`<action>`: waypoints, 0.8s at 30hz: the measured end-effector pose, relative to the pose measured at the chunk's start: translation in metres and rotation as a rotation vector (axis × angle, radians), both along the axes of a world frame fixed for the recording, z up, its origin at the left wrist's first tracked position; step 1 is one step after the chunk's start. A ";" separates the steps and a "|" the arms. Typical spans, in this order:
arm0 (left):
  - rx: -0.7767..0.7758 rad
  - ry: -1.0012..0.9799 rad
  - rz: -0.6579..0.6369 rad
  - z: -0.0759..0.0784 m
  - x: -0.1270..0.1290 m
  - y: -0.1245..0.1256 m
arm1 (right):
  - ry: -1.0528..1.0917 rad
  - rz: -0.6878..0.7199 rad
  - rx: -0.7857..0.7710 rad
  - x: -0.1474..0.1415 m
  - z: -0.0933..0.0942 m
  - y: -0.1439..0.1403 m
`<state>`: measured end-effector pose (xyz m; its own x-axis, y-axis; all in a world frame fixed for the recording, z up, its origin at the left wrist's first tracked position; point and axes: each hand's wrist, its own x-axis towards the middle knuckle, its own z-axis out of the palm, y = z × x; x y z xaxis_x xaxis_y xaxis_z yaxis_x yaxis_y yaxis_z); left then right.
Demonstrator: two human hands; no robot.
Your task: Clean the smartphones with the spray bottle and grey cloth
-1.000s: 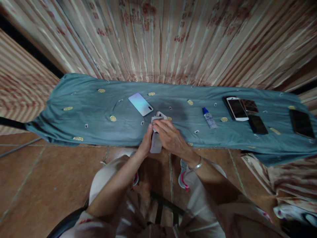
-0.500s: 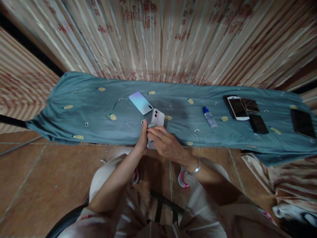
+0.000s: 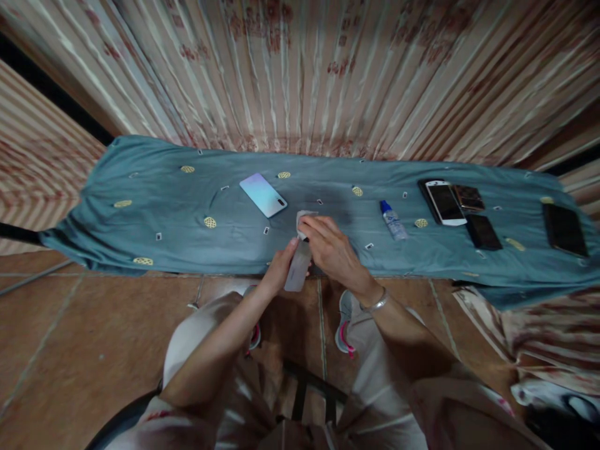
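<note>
My left hand [image 3: 280, 270] holds a pale silver phone [image 3: 297, 275] by its lower end, over the near edge of a teal cloth [image 3: 178, 212]. My right hand [image 3: 334, 250] presses a small grey wipe cloth [image 3: 303, 219] onto the phone's upper end, covering most of it. A second phone with an iridescent back [image 3: 263, 195] lies flat on the teal cloth, just beyond and to the left of my hands. A small bottle with a blue cap [image 3: 392, 220] lies to the right of my right hand.
At the right end of the teal cloth lie a white-framed phone [image 3: 442, 202], a brown phone [image 3: 467, 197], a black phone [image 3: 482, 232] and a large dark one [image 3: 564, 229]. A striped curtain [image 3: 300, 75] hangs behind. Tiled floor [image 3: 94, 337] lies below.
My right hand slid the wipe cloth down the phone's back, then up again to its top end. The phone tilted slightly in my left hand.
</note>
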<state>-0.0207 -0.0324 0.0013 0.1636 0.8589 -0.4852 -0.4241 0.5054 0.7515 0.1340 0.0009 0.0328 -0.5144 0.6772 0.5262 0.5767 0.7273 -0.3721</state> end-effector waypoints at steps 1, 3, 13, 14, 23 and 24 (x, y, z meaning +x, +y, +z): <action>0.004 0.065 -0.025 0.001 0.001 -0.002 | 0.016 -0.017 -0.010 0.003 0.000 0.004; 0.030 0.129 -0.044 0.005 0.001 -0.005 | 0.068 -0.038 -0.026 0.007 0.000 0.010; -0.025 -0.008 -0.006 0.021 0.002 -0.005 | 0.332 -0.105 -0.289 0.022 -0.006 0.029; -0.039 -0.020 0.001 0.023 0.001 -0.005 | 0.347 -0.121 -0.308 0.023 -0.008 0.030; -0.061 -0.106 0.036 0.033 -0.003 -0.002 | 0.711 -0.174 -0.628 0.017 -0.023 0.040; -0.065 -0.109 0.043 0.034 -0.003 -0.001 | 0.750 -0.170 -0.665 0.016 -0.024 0.040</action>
<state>-0.0238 -0.0336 0.0350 0.1820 0.8338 -0.5213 -0.5240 0.5308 0.6660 0.1496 0.0409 0.0090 -0.0768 0.9836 0.1635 0.1047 0.1710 -0.9797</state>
